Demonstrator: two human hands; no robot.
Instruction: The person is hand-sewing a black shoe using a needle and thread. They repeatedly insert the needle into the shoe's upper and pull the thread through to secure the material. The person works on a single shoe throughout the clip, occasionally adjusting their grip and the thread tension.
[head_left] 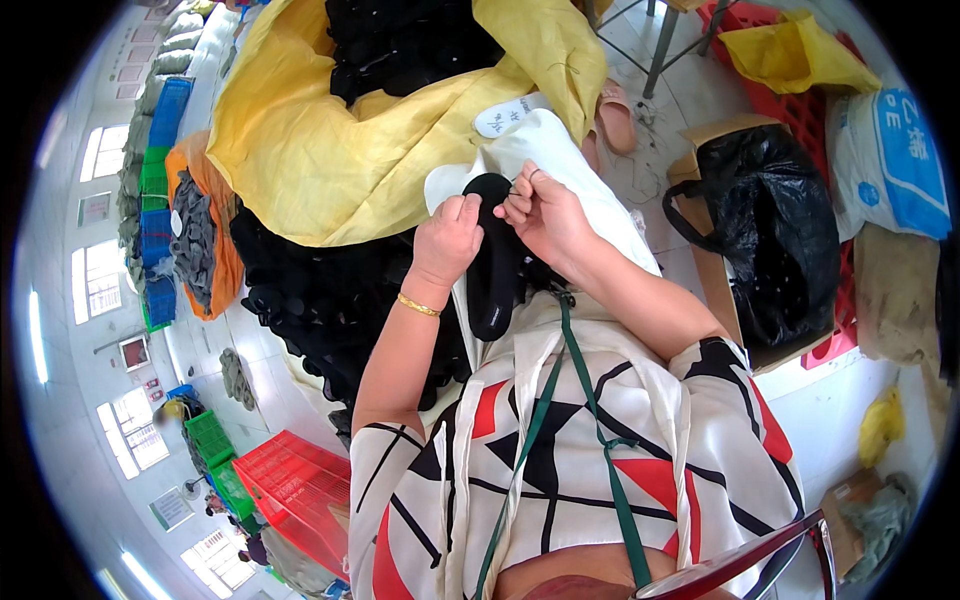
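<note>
Over my lap I hold a long black piece with a rounded lower end, like a sock or a slipper; I cannot tell which. My left hand pinches its upper edge, fingers closed. Close beside it, my right hand has its fingertips pressed together at the same edge, perhaps on a fine thread too small to make out. White cloth covers my knees beneath. Directly ahead, a large yellow sack gapes around black pieces. More black pieces lie heaped to my left.
At right a cardboard box holds a black plastic bag, beside red crates and a blue-white sack. A pink slipper shows near a stool. At left stand an orange sack and a red crate.
</note>
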